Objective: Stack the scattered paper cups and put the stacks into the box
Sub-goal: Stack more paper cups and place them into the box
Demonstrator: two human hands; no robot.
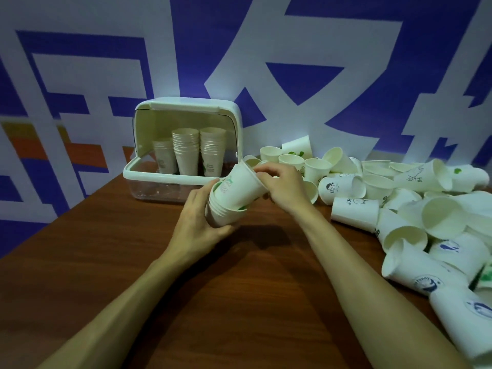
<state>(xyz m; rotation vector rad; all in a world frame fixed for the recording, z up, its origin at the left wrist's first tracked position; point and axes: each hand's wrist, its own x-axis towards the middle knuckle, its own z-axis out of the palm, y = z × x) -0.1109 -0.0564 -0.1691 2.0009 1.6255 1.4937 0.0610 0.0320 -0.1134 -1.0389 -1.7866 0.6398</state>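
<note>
The person's left hand [197,224] was curled round the lower end of a short stack of paper cups [225,211], held tilted just above the brown bench [239,302], near its middle. The right hand [286,187] pinched the rim of the top cup [243,186], a white one with green print, which sat partly nested in the stack with its mouth towards the far right. Just beyond the hands stood the white box [165,179], its lid tipped up and back, with three upright stacks [186,153] side by side inside. To the right lay the scattered cups [399,203], a loose heap running from the far edge to the near right corner, most on their sides, a few upright. A blue-and-white patterned wall [292,49] rose behind the bench.
</note>
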